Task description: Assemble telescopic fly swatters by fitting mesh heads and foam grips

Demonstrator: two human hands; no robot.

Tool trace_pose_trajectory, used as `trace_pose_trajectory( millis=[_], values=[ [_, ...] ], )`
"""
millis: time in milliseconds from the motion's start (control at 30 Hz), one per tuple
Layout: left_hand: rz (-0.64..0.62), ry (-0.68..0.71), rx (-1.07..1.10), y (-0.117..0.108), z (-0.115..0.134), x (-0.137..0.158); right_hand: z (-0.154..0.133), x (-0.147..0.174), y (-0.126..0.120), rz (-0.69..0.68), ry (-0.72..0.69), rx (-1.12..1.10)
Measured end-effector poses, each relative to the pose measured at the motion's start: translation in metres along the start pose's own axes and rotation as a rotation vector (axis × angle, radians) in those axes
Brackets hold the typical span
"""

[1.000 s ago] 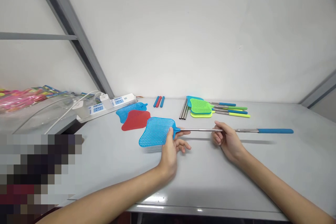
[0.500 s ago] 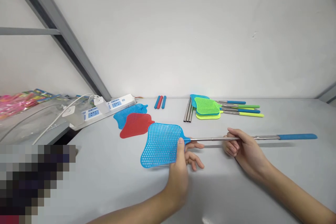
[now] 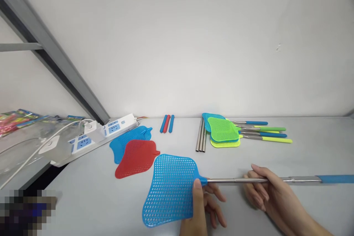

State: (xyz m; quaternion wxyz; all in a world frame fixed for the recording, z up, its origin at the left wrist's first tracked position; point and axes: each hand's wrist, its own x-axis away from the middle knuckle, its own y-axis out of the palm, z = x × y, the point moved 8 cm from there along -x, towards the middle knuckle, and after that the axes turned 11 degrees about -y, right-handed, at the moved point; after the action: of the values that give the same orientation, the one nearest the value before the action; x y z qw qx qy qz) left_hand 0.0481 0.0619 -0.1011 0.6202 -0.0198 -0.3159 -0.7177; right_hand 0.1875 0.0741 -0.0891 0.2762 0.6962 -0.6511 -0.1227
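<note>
A blue fly swatter (image 3: 171, 188) with a perforated head, a thin extended metal rod and a blue handle lies level across both hands. My left hand (image 3: 199, 206) is closed on it at the neck, thumb on top of the blue plastic and fingers behind. Farther right, my right hand (image 3: 272, 191) grips the metal rod between thumb and fingers. The handle end runs past the right edge of the view. Just beyond the swatter's head lie a loose red swatter head (image 3: 136, 158) and a loose blue swatter head (image 3: 121, 146), partly overlapping.
Several swatters with green, yellow and blue parts (image 3: 224, 129) lie piled at the back right, beside metal tubes (image 3: 200, 138). Blue and red handle sleeves (image 3: 166, 124) rest near the wall. A white power strip (image 3: 96, 138) with plugs and cables sits left, near plastic-wrapped packages (image 3: 19, 121).
The view has tilted up and come closer, so everything sits lower in the picture. Both hands keep the same hold on the swatter.
</note>
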Motion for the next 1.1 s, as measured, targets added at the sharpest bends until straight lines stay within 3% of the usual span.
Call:
trace_pose_trajectory(
  millis=[233, 433, 600, 800, 1100],
  values=[
    [-0.049, -0.022, 0.062, 0.012, 0.012, -0.014, -0.009, -0.022, 0.001, 0.007, -0.019, -0.073],
    [0.062, 0.01, 0.079, 0.002, 0.02, -0.022, -0.012, -0.04, 0.01, -0.07, -0.002, -0.024],
    [0.101, -0.051, 0.067, -0.006, 0.019, -0.017, -0.007, -0.04, 0.015, -0.178, 0.067, 0.002],
    [0.134, -0.174, 0.112, 0.004, 0.015, -0.009, -0.007, -0.038, 0.012, -0.165, 0.097, 0.008],
    [0.072, -0.151, 0.045, 0.007, 0.017, -0.013, -0.008, -0.038, 0.013, -0.151, 0.08, 0.061]
  ],
)
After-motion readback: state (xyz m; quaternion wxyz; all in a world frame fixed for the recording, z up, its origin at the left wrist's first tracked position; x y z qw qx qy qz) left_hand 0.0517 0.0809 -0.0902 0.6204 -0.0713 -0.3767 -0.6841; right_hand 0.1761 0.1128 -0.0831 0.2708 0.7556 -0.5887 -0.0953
